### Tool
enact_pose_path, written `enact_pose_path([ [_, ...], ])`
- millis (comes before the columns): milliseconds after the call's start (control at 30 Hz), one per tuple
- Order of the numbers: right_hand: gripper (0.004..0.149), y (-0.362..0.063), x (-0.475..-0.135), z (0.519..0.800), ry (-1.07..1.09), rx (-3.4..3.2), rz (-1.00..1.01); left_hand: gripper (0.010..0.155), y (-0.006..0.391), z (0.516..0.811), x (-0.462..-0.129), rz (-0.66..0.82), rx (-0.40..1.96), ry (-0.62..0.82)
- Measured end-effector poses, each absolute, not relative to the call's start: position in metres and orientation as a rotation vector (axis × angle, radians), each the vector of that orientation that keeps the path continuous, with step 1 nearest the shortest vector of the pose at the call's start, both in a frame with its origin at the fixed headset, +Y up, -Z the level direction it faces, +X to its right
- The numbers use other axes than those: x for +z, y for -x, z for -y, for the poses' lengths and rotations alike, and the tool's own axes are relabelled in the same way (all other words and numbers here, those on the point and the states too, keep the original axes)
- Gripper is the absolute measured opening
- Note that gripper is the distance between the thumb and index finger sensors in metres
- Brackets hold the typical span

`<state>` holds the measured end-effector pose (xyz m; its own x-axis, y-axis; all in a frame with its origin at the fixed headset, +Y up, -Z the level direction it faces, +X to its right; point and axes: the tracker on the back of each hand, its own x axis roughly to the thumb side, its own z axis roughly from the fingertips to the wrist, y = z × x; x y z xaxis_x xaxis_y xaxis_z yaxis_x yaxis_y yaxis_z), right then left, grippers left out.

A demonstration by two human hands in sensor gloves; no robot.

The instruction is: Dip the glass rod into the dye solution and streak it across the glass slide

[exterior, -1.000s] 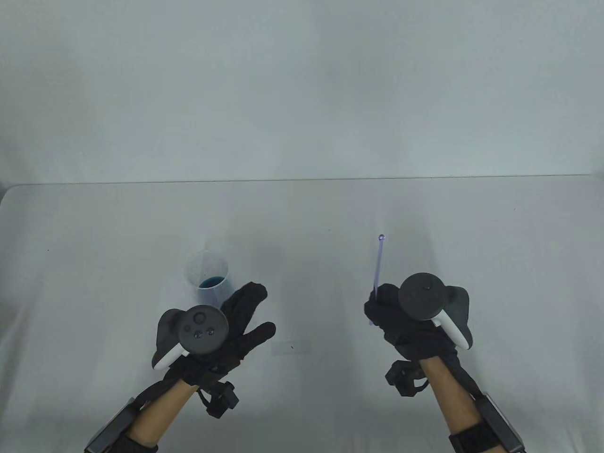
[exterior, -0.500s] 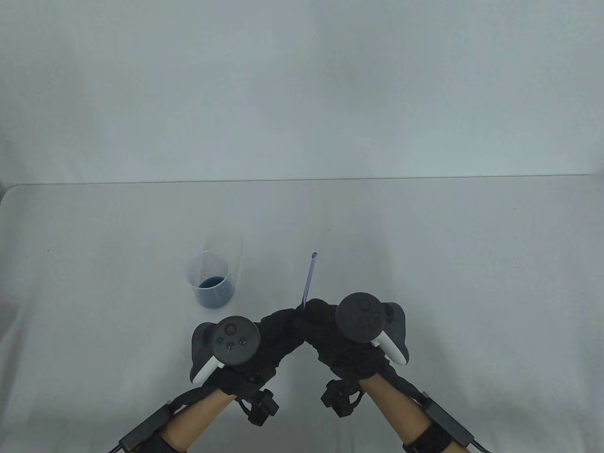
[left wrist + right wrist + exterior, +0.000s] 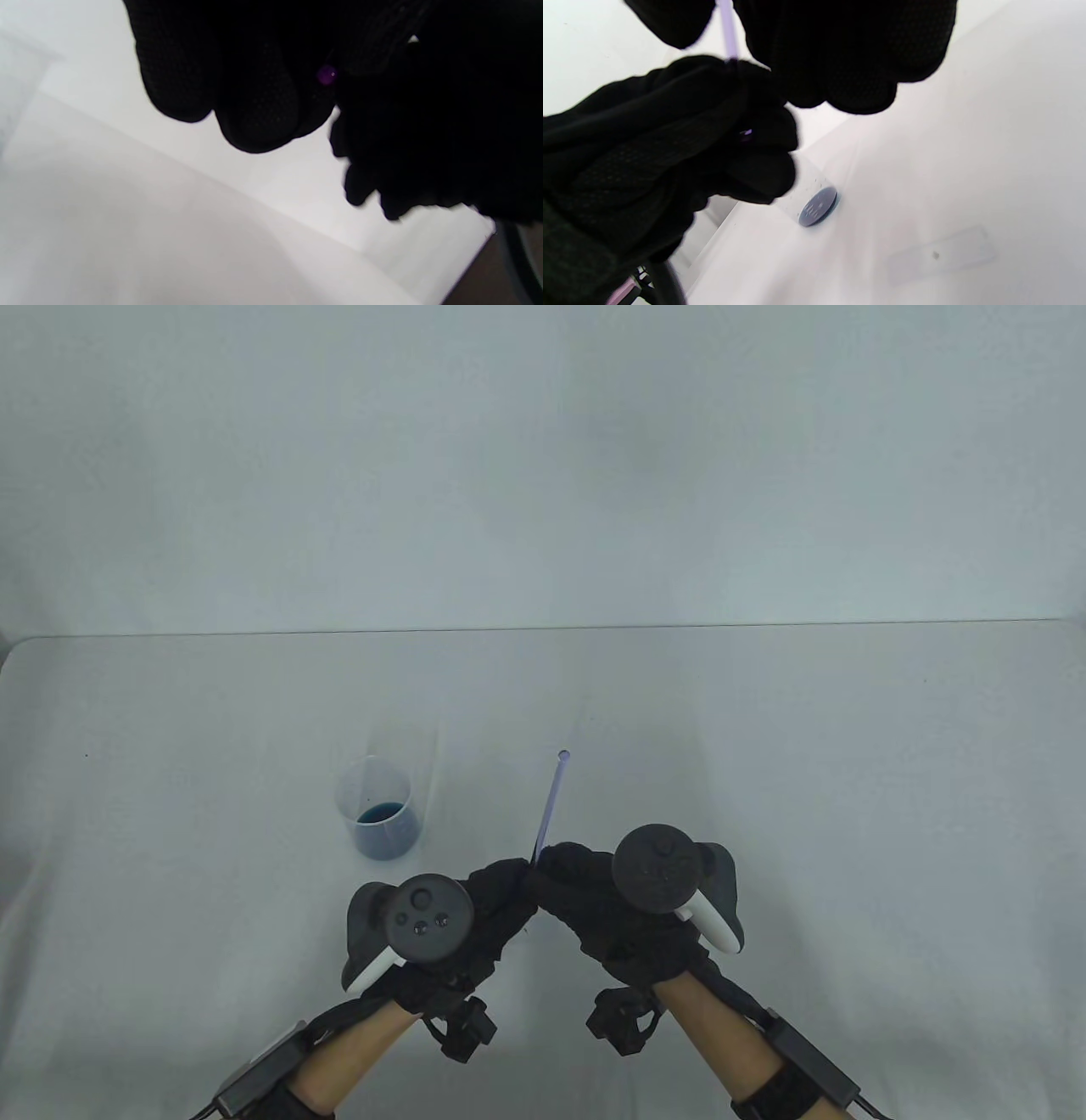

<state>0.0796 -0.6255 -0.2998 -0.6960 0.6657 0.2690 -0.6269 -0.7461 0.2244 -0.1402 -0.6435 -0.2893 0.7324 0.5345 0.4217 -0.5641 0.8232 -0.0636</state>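
Pre-dip step: right hand (image 3: 611,899) grip clenched on glass rod (image 3: 550,806) above the desk, left hand (image 3: 475,908) touching its lower end, grip unclear; next, tip into dye beaker (image 3: 379,810), slide (image 3: 941,254) untouched.

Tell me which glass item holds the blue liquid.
The beaker, standing upright left of the hands with blue dye pooled at its bottom. The glass rod sticks up from the right hand; the glass slide lies flat and looks clear.

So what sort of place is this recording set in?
Most likely a staged lab-style tabletop: a plain white table against a blank wall, with a small clear beaker of blue dye, a glass rod and a glass slide. Nothing else shows the wider room.
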Motion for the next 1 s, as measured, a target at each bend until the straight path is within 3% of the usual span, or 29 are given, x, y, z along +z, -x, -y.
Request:
enact_pose_path([
  [133,0.077,-0.111,-0.304,0.611,-0.411,2.501,-0.099,0.049,0.176,0.608,-0.302,0.369,0.424,-0.219],
  [233,0.082,-0.135,-0.305,0.615,-0.344,2.597,-0.052,0.048,0.204,0.586,-0.31,0.298,0.256,-0.3],
  [400,0.085,-0.157,-0.297,0.633,-0.337,2.791,0.01,0.047,0.239,0.567,-0.324,0.204,-0.08,-0.311],
  [667,0.088,-0.172,-0.29,0.669,-0.361,2.958,-0.049,0.045,0.258,0.565,-0.354,0.129,-0.462,-0.205],
  [1000,0.089,-0.174,-0.293,0.671,-0.346,2.945,-0.074,0.045,0.244,0.596,-0.393,0.127,-0.711,-0.033],
])
